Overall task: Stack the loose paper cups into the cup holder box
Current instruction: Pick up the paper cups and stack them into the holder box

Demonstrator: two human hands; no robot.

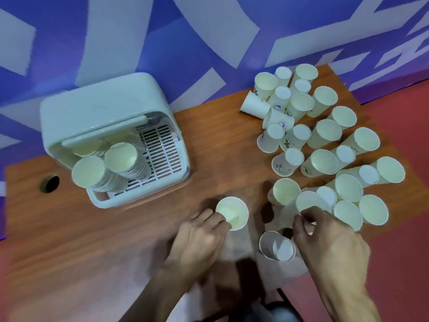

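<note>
A pale green cup holder box [99, 108] stands at the table's back left, its slatted tray [160, 149] pulled out. Two tall stacks of cups [125, 159] stand in the tray. My left hand [197, 238] grips an upright paper cup [233, 212] near the table's front middle. My right hand [325, 238] pinches the rim of another cup [308, 202] at the near edge of the loose cups. One more cup [276, 245] stands between my hands, close to the right one.
Several loose paper cups [325, 133] crowd the right part of the wooden table [92, 228], some upright, some upside down, one on its side. A round cable hole [50, 183] sits at the far left. A blue and white wall runs behind.
</note>
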